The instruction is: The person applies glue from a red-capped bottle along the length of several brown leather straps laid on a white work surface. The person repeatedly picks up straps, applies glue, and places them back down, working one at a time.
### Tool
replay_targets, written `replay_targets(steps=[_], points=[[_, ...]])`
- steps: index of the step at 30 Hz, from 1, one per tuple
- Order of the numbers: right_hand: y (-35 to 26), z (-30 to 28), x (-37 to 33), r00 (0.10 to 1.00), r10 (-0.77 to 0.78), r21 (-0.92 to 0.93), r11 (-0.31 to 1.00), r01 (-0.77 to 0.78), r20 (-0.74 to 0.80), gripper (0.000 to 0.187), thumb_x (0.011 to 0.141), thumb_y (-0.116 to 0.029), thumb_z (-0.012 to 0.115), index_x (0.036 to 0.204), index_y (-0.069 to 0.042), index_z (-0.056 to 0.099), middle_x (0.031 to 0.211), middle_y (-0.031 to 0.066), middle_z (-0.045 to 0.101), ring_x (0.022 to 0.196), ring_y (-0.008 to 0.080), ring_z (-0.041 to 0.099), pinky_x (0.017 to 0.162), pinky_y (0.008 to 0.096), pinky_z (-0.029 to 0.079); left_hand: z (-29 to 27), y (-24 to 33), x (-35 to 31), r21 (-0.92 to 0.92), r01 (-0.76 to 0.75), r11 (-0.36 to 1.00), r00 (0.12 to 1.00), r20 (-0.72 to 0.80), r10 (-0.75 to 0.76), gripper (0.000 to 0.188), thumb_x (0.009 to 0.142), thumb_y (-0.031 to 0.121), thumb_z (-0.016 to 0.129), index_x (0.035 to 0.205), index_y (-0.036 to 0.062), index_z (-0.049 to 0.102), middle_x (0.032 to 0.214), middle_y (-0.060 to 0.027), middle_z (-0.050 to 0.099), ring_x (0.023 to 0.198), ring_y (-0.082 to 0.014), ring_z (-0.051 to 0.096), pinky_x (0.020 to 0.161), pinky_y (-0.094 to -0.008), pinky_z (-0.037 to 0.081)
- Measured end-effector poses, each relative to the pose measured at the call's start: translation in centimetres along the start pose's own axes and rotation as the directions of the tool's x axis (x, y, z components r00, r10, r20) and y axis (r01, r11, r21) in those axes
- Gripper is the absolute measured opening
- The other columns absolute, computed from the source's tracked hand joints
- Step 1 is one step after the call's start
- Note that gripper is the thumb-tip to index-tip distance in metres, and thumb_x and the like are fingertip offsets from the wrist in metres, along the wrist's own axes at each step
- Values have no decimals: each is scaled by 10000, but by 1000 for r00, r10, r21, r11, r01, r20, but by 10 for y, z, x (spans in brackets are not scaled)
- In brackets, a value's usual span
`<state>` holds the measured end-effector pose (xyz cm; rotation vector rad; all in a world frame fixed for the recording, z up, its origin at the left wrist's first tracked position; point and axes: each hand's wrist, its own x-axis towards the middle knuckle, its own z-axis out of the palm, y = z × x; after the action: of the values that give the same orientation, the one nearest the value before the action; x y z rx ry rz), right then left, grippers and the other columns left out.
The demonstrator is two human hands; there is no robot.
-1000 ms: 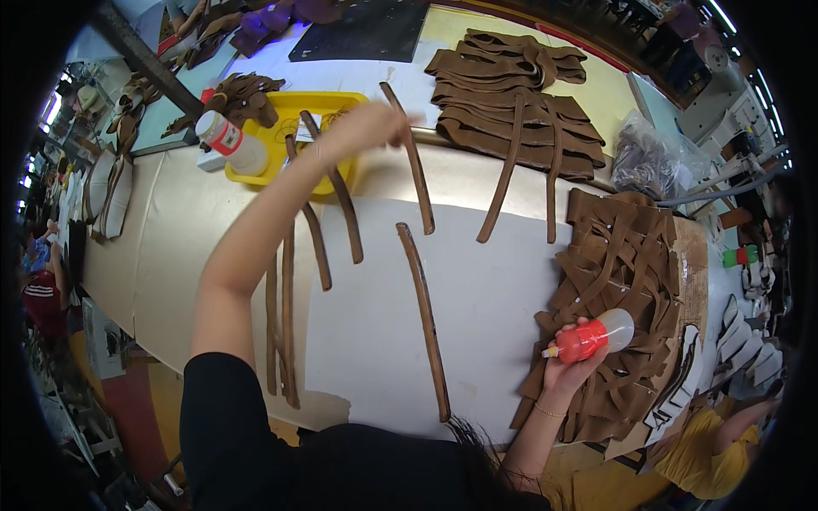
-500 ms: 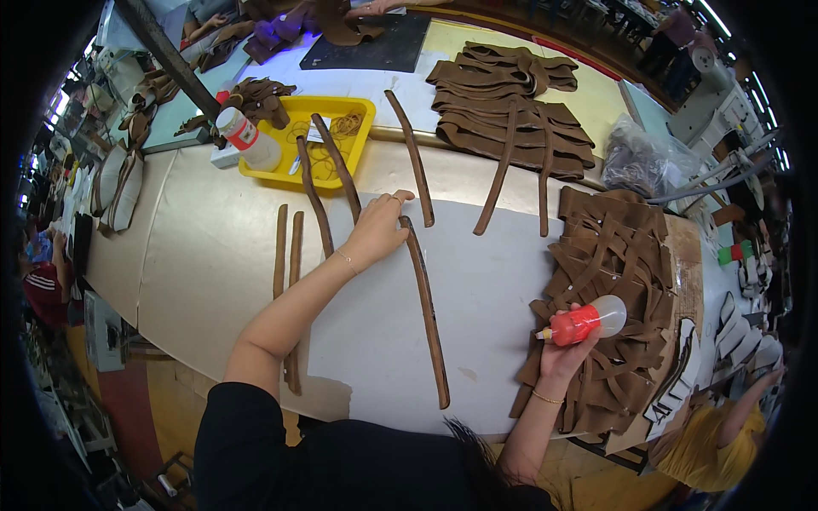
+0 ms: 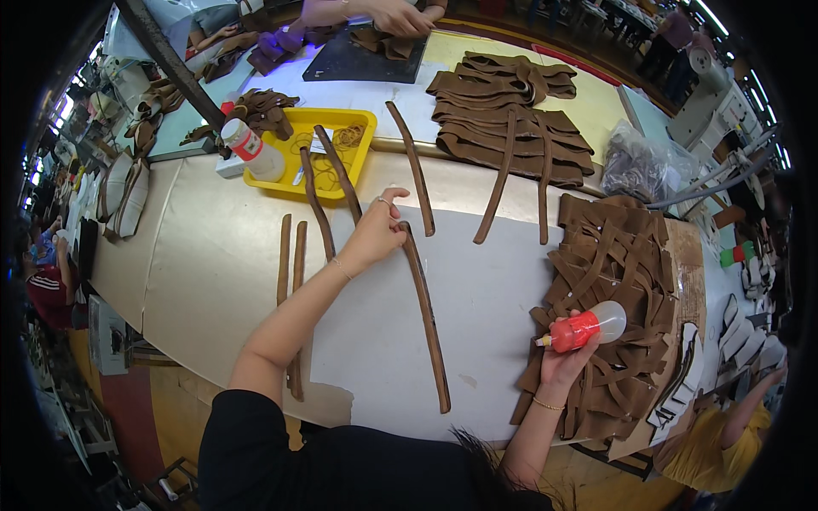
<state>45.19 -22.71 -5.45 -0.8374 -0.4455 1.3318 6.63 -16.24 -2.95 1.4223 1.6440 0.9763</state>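
My left hand (image 3: 375, 236) is at the far end of a long brown strip (image 3: 424, 315), its fingers bent and closed at that end while the index finger lifts away. The strip lies slantwise over the grey sheet (image 3: 366, 341). In my right hand (image 3: 564, 364) is a clear squeeze bottle (image 3: 610, 321) with a red label, tilted so its yellowish nozzle points left. Beneath that hand spreads a heap of brown strips (image 3: 609, 272). More single strips lie spaced out around my left hand, among them one brown strip (image 3: 419, 175) just beyond it.
A yellow tray (image 3: 368, 140) holds rubber bands, a pen and a white-capped jar (image 3: 256, 152). Stacked brown pieces (image 3: 511, 128) lie at the back, with a plastic bag (image 3: 643, 157) to their right. Across the table, another person's hands (image 3: 400, 17) work over a black board (image 3: 328, 64).
My left index finger has risen a little from the strip's end. The other person's hands have come into view over the black board. My right hand keeps the bottle in place.
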Motion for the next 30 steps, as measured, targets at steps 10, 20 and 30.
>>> replay_targets(steps=[10,20,30], points=[[0,5,-1,1000,-20,-6,1000,20,5,682,870,-605,606,1272,-71,469,1153,70,584,954,235,600,823,378,532,-80,-5,105,157,-150,976,979,-116,169,680,724,-36,671,1340,117,427,1017,-68,455,778,-110,540,714,-242,488],[0,0,0,999,-14,-3,1000,14,-29,663,876,-614,586,1243,-72,482,1099,83,598,899,226,619,726,356,552,-116,0,232,159,-6,987,971,-235,44,685,698,-51,687,1326,63,438,937,-75,511,799,-152,568,693,-274,501],[-5,10,-4,999,26,-47,999,-24,24,688,868,-670,545,1189,-62,528,939,87,615,792,202,624,593,322,528,-134,-29,284,129,143,981,890,-451,-70,799,705,286,799,1363,8,442,1348,-241,518,1240,-345,528,1040,-377,413]])
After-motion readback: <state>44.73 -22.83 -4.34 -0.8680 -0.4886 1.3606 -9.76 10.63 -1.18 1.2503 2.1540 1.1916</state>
